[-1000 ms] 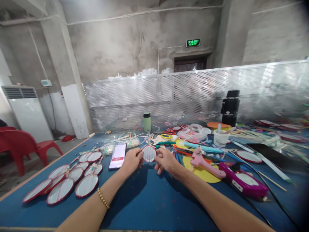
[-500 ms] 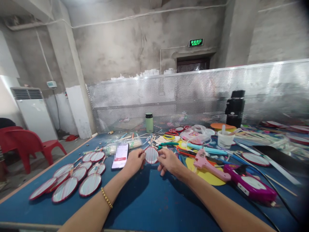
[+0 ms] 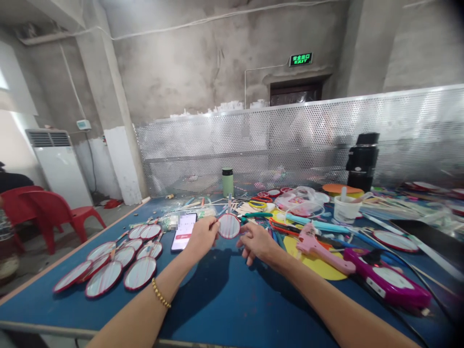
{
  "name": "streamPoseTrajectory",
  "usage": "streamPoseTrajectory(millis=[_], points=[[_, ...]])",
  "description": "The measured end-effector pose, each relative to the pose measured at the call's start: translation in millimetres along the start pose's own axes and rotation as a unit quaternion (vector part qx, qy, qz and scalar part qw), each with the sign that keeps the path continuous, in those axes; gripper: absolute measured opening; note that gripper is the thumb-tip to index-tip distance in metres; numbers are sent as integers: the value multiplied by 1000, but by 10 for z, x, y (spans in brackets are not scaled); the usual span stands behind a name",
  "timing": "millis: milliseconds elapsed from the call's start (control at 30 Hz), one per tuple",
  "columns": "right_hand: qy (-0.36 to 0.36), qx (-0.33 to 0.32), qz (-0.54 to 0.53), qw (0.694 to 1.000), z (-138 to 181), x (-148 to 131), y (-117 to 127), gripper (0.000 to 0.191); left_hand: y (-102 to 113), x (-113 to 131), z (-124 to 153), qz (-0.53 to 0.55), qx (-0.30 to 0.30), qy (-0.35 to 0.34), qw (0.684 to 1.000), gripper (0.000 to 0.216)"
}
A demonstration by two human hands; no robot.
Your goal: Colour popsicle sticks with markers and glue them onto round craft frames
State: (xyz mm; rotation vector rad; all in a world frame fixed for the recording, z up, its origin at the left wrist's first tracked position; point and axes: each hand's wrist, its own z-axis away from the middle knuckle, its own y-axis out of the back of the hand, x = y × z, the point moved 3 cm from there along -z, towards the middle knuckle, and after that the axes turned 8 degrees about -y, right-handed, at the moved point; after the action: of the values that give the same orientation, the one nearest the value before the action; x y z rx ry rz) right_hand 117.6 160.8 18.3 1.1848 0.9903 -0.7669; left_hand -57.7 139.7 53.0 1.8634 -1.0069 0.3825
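Observation:
My left hand (image 3: 204, 236) pinches the left edge of a small round fan (image 3: 229, 225), white with a red rim and a thin stick handle pointing up. It is held upright just above the blue table (image 3: 224, 299). My right hand (image 3: 258, 241) sits just right of the fan, fingers curled near its lower rim; whether it touches the fan I cannot make out. A gold bracelet (image 3: 160, 295) is on my left wrist.
Several finished red-rimmed fans (image 3: 119, 261) lie at the left. A phone (image 3: 183, 225) lies beside my left hand. A pink glue gun (image 3: 319, 247), a magenta tool (image 3: 387, 279), scissors, sticks, a white cup (image 3: 346, 208) and a green bottle (image 3: 227, 181) crowd the right and back. Red chairs (image 3: 54, 212) stand left.
The view has shifted left and slightly up. The fan stays in my left hand; my right hand has dropped slightly away from its rim.

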Motion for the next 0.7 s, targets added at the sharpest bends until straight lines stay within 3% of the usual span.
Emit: streamPoseTrajectory(millis=[200, 300, 500, 600, 700], points=[[-16, -10, 11, 1000, 14, 9, -16, 19, 422, -50, -81, -68, -5, 14, 998, 28], [-19, -15, 19, 1000, 7, -6, -23, 18, 836, -249, -113, -141, 2, 53, 989, 32], [-21, -17, 31, 999, -10, -45, -41, 15, 1698, -764, -14, -260, -13, 193, 946, 25], [-20, -20, 38, 999, -3, -57, -43, 16, 1908, -953, 89, -287, -20, 248, 925, 29], [-17, -24, 47, 998, 11, -68, -39, 15, 1962, -1108, 180, -299, -30, 292, 908, 31]])
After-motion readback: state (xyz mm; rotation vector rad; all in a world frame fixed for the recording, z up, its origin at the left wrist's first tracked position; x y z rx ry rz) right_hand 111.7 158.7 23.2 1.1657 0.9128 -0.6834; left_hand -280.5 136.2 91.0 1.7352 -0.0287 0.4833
